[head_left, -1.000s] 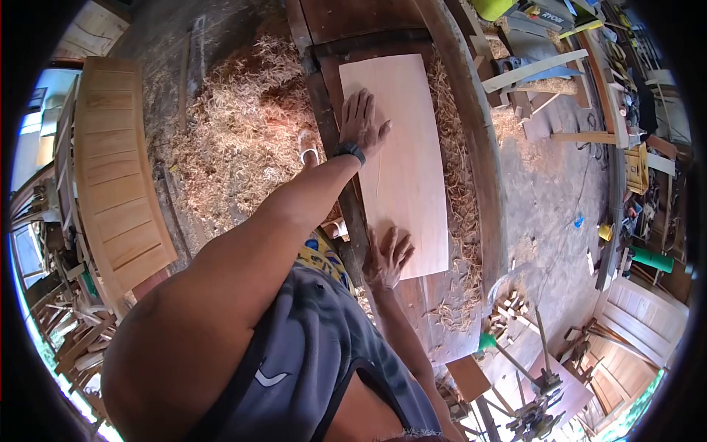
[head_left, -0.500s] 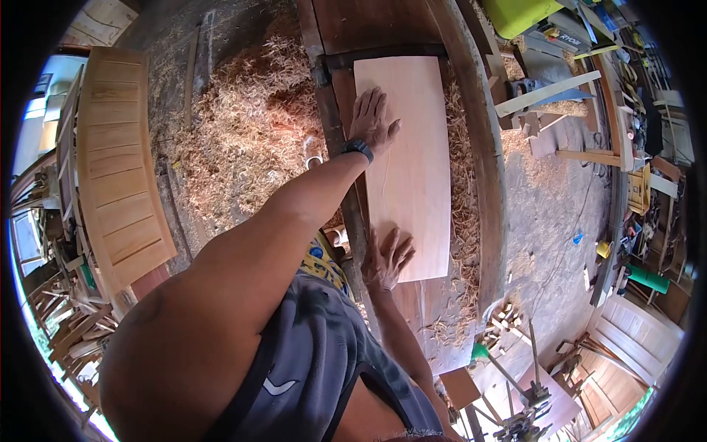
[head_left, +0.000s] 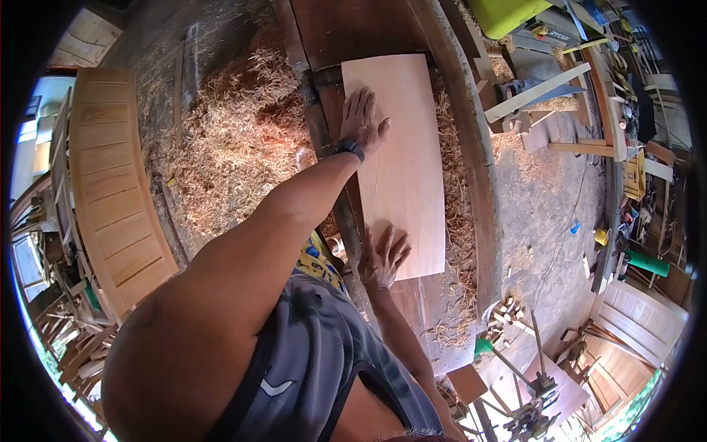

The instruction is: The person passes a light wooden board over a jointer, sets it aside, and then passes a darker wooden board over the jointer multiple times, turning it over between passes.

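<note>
A pale, smooth wooden board [head_left: 405, 169] lies lengthwise on a dark wooden workbench [head_left: 482, 221]. My left hand [head_left: 361, 121], with a dark watch on the wrist, rests palm down near the board's far end, at its left edge. Its fingers are stretched out and the thumb points right. My right hand [head_left: 381, 258] lies on the near left corner, fingers spread and holding nothing. A thin line or crack shows in the board's surface between the hands.
Curled wood shavings [head_left: 247, 140] are heaped on the floor at left and scattered along the bench. A panelled wooden door [head_left: 114, 177] leans farther left. At right are a handsaw [head_left: 549, 92], timber pieces and a green roll [head_left: 648, 263]. A metal clamp-like tool [head_left: 534, 401] stands lower right.
The whole view has shifted slightly, with the bench and board appearing a little farther left. Both hands keep about the same places on the board.
</note>
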`<state>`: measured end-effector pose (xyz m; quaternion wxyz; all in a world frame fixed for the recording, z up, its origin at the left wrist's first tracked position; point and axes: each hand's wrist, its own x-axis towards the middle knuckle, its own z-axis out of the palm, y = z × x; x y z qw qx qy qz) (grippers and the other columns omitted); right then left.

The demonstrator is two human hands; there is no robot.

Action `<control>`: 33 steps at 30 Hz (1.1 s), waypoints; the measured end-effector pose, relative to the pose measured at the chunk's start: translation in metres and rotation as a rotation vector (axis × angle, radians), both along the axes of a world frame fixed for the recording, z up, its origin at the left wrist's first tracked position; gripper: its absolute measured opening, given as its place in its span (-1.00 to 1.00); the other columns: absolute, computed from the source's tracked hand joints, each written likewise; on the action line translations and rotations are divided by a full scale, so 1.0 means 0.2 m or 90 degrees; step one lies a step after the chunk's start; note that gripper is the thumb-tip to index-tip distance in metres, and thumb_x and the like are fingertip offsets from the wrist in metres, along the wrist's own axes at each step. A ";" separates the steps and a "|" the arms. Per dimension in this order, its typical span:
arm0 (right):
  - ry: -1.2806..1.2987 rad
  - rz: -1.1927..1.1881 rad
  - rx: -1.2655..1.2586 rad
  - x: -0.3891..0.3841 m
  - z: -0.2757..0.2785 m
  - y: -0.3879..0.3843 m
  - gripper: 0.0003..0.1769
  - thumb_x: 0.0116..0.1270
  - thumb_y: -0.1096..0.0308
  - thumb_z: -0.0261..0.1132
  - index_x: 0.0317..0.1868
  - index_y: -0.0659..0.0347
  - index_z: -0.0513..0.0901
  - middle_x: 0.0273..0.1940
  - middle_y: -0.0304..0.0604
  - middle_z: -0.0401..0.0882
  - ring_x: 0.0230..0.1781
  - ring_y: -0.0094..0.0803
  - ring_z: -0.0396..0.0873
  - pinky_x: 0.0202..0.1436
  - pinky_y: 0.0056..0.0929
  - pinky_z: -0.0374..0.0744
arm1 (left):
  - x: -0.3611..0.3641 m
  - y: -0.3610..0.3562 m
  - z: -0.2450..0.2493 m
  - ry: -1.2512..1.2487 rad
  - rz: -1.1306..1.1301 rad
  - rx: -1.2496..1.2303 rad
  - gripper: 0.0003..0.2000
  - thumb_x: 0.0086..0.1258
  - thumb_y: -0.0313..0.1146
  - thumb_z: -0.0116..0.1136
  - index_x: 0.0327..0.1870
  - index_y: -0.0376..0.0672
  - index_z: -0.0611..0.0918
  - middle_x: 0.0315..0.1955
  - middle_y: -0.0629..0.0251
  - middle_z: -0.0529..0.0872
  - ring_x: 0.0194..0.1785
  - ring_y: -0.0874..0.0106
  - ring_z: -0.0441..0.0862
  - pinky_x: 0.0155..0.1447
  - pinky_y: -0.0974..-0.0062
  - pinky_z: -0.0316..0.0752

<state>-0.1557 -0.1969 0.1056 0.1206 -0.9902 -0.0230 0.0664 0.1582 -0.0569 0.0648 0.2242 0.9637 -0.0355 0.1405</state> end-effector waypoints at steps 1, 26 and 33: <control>-0.017 0.002 0.005 0.00 -0.01 0.00 -0.32 0.52 0.15 0.14 0.62 -0.46 0.30 0.70 0.10 -0.01 0.66 0.53 -0.18 0.60 0.57 -0.17 | 0.00 0.00 0.00 0.006 -0.004 0.002 -0.29 0.45 -0.05 0.22 0.47 -0.40 0.38 0.52 -0.12 0.35 0.61 -0.06 0.19 0.68 -0.06 0.02; 0.037 -0.037 0.043 0.18 0.01 0.04 -0.34 0.56 0.16 0.12 0.63 -0.42 0.30 0.71 0.07 -0.04 0.68 0.49 -0.22 0.62 0.54 -0.20 | 0.23 -0.04 -0.05 0.015 -0.026 0.066 -0.29 0.51 -0.05 0.10 0.53 -0.40 0.34 0.56 -0.11 0.32 0.65 -0.02 0.17 0.71 -0.01 -0.01; 0.020 -0.027 0.028 0.21 0.00 0.06 -0.32 0.55 0.15 0.13 0.64 -0.43 0.26 0.72 0.02 -0.07 0.67 0.52 -0.24 0.59 0.61 -0.13 | 0.26 -0.03 -0.01 0.041 -0.017 0.072 -0.29 0.50 -0.05 0.13 0.52 -0.39 0.36 0.56 -0.07 0.32 0.65 0.00 0.15 0.72 -0.01 -0.05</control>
